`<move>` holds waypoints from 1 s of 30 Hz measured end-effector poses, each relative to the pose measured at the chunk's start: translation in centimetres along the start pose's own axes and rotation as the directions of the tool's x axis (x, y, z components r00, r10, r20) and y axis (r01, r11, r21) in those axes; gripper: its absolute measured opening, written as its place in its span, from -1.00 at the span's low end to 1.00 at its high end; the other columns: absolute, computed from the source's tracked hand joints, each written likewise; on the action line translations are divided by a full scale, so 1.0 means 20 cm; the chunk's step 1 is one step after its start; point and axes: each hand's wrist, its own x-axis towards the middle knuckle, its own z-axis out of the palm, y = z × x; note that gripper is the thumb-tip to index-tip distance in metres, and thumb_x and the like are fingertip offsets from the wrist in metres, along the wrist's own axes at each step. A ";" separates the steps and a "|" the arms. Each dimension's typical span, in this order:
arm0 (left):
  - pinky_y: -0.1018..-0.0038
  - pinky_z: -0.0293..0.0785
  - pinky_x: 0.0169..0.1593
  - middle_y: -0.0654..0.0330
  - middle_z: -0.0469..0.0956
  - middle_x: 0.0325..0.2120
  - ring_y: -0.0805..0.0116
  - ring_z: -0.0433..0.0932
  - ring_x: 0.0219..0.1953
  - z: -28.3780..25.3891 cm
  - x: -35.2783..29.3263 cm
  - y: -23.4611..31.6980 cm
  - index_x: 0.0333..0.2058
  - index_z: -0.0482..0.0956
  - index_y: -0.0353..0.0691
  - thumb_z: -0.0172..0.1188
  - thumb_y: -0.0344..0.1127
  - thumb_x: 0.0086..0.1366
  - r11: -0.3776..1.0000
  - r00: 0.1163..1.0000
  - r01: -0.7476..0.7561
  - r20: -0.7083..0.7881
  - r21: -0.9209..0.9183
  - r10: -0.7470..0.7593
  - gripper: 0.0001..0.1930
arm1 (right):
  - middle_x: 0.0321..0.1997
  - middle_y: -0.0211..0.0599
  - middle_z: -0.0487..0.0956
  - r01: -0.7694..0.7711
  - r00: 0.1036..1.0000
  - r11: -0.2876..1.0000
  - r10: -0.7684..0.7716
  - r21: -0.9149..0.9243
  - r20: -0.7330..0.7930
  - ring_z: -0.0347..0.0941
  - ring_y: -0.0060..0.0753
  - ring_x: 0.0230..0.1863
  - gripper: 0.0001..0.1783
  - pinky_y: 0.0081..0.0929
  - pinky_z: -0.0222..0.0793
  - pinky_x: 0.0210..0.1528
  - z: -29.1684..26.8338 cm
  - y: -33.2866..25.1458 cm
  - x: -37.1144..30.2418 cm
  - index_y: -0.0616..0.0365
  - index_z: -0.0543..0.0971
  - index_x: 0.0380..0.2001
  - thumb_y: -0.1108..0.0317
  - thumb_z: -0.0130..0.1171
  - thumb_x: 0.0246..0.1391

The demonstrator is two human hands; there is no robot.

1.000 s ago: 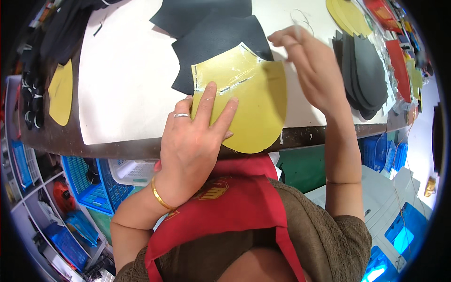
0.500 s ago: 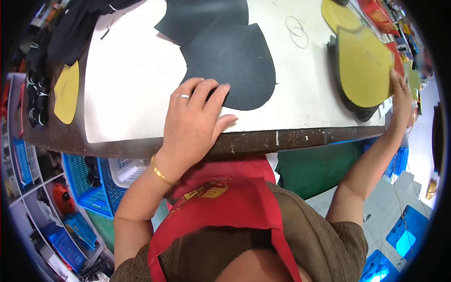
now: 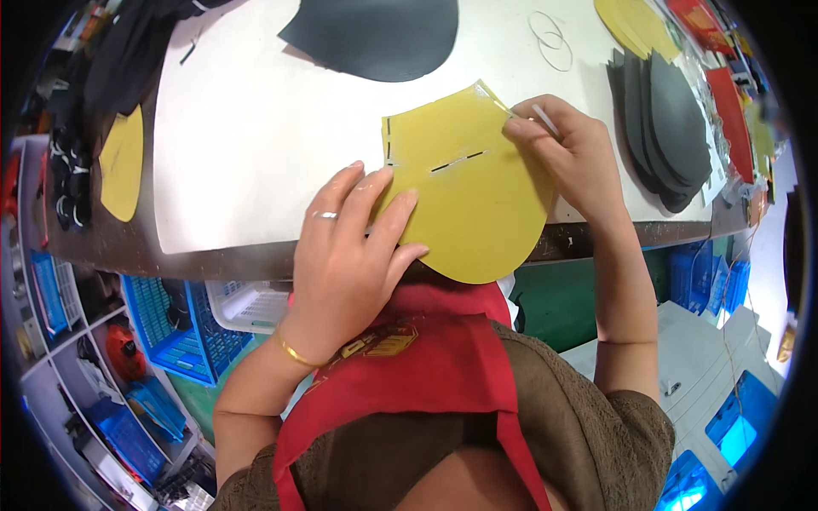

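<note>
Lying across front edge of table (image 3: 209, 263): yellow template (image 3: 477, 209). Left hand (image 3: 339, 255) spread loosely against its left side; right hand (image 3: 575, 157), apart, closed around slim white stick (image 3: 545, 120) by upper-right edge.

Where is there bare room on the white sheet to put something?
A big bare patch of sheet lies between the left hand and the far-left yellow piece. Another runs between the top black piece and the thin rings. The yellow template crowds the middle; the dark stack crowds the right.
</note>
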 end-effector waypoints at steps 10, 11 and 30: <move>0.11 0.41 0.19 -0.05 0.50 0.10 -0.09 0.45 0.16 0.06 -0.03 0.00 0.01 0.60 -0.31 0.48 -0.26 0.04 0.993 0.999 0.014 0.051 -0.117 -0.008 -0.46 | -0.49 -0.19 0.68 -0.015 1.000 0.989 0.015 -0.150 -0.004 0.59 -0.42 -0.49 -0.70 -0.51 0.46 -0.36 0.04 -0.02 0.03 0.24 0.65 -0.24 0.17 0.32 0.18; 0.11 0.40 0.20 -0.04 0.49 0.11 -0.09 0.44 0.16 0.07 -0.03 0.00 0.02 0.59 -0.31 0.47 -0.26 0.05 0.994 0.999 0.017 0.052 -0.106 -0.012 -0.46 | -0.49 -0.19 0.68 -0.021 1.000 0.988 0.020 -0.151 -0.009 0.59 -0.42 -0.49 -0.70 -0.51 0.46 -0.36 0.03 -0.01 0.03 0.24 0.65 -0.24 0.17 0.32 0.18; 0.17 0.46 0.16 0.05 0.45 0.17 -0.04 0.44 0.16 0.08 -0.02 0.02 0.07 0.58 -0.18 0.49 -0.26 0.03 0.999 0.994 0.025 0.108 0.030 -0.028 -0.42 | -0.54 -0.17 0.63 -0.015 1.000 0.924 0.012 -0.383 -0.010 0.57 -0.16 -0.51 -0.72 -0.33 0.44 -0.40 -0.02 -0.02 0.04 0.12 0.68 -0.34 0.11 0.34 0.13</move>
